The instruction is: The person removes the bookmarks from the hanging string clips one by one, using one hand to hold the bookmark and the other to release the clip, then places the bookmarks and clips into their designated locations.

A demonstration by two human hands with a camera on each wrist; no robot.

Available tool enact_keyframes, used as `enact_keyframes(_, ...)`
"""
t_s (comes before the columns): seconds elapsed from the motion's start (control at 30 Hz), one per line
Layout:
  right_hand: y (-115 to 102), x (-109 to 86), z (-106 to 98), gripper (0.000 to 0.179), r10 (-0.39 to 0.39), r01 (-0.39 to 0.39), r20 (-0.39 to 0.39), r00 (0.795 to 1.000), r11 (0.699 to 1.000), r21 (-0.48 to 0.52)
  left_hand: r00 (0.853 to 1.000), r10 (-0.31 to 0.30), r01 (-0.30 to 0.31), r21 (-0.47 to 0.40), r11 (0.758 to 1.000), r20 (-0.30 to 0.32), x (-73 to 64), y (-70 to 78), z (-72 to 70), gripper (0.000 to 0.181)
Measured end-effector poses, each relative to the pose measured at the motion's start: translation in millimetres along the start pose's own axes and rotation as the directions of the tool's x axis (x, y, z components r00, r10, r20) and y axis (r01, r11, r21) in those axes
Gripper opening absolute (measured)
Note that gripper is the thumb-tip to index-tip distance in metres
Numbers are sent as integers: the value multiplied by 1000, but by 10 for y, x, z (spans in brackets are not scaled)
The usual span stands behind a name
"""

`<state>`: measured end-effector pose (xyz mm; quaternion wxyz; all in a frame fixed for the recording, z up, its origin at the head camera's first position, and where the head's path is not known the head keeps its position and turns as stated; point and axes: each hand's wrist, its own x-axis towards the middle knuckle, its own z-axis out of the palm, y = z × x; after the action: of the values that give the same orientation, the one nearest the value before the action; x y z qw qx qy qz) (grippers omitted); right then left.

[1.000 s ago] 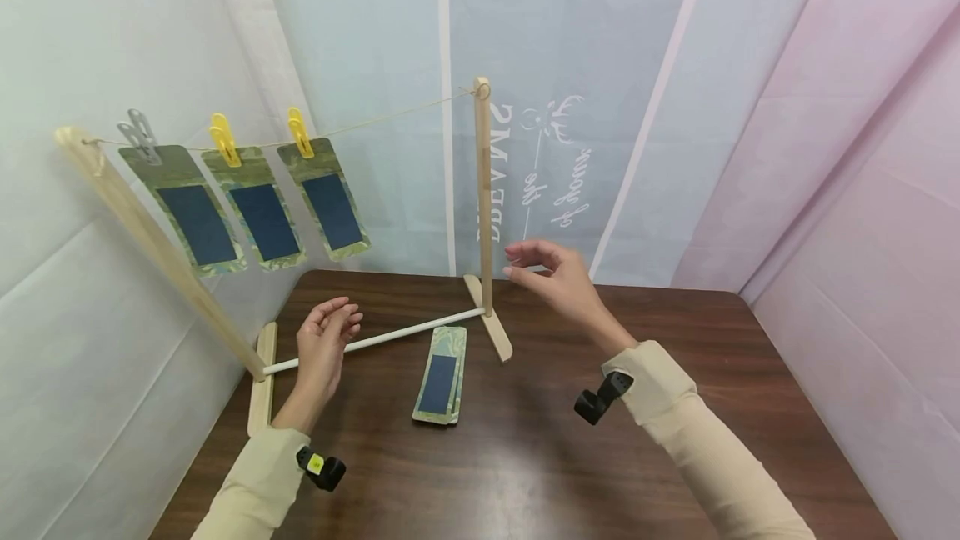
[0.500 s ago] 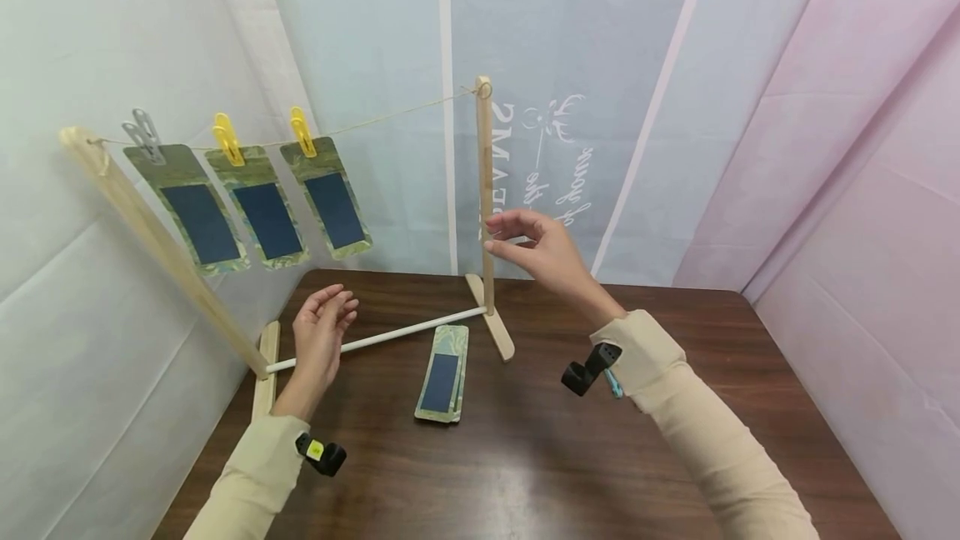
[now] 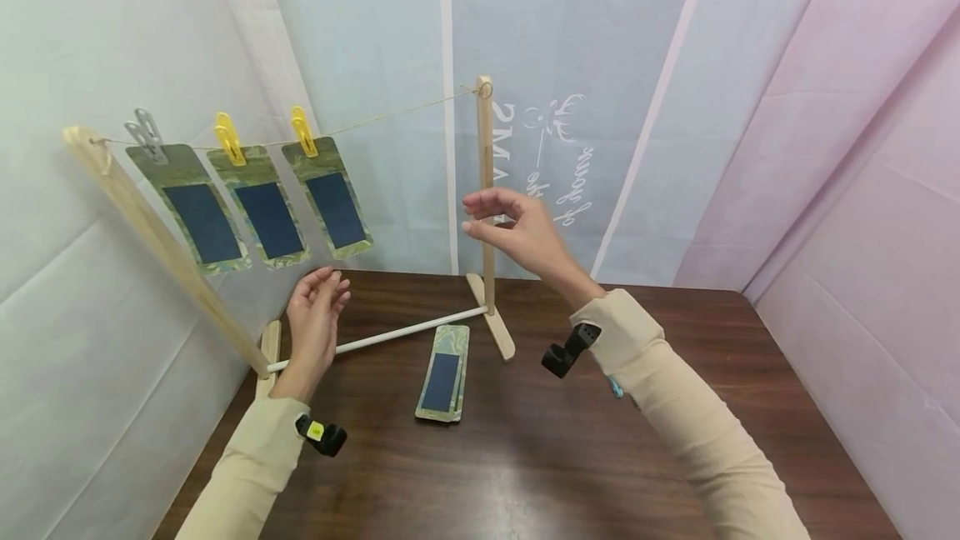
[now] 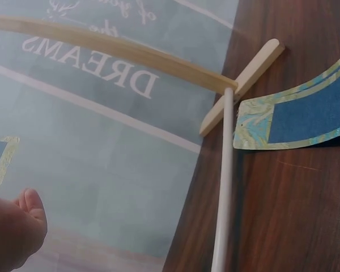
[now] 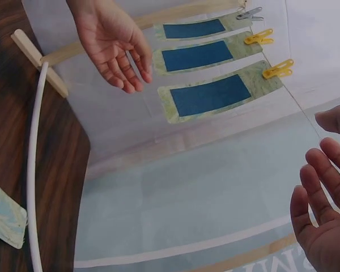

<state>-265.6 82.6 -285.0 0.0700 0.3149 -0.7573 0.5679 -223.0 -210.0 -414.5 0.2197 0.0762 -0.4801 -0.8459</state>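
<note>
Three green marbled cards with dark blue panels hang from a string [image 3: 405, 112]: the left card [image 3: 202, 223] by a grey clothespin [image 3: 147, 136], the middle card [image 3: 270, 219] and right card [image 3: 336, 208] by a yellow clothespin [image 3: 228, 138] and another yellow clothespin [image 3: 303, 132]. My left hand [image 3: 311, 319] hovers below the right card, fingers loosely bent, holding nothing. My right hand [image 3: 528, 232] is raised before the right post, thumb and fingers apart [image 5: 328, 198], also holding nothing. A small stack of similar cards [image 3: 442, 373] lies on the table.
The string runs between a left wooden post [image 3: 161, 244] and a right wooden post [image 3: 486, 148], joined low down by a white rod [image 3: 412, 329]. A small teal object [image 3: 616, 387], partly hidden by my right sleeve, lies on the dark wooden table [image 3: 525, 457]. Fabric hangs behind.
My right hand has moved up and left, passing in front of the right post. My left hand has risen slightly. The teal object has come into view beside the right sleeve.
</note>
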Motion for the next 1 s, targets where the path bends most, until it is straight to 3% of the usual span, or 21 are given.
enact_keyframes(0.4, -113, 177, 143, 30, -14, 14, 5, 1000, 999, 45, 999, 32, -32, 24, 999, -4, 54, 29, -2, 20)
enact_keyframes(0.67, -175, 285, 211, 30, -73, 73, 4, 997, 997, 25, 999, 34, -34, 41, 999, 11, 137, 33, 33, 21)
enact_keyframes(1.0, -289, 419, 227, 31, -87, 87, 25, 996, 996, 0, 999, 25, -26, 25, 999, 21, 197, 27, 68, 21)
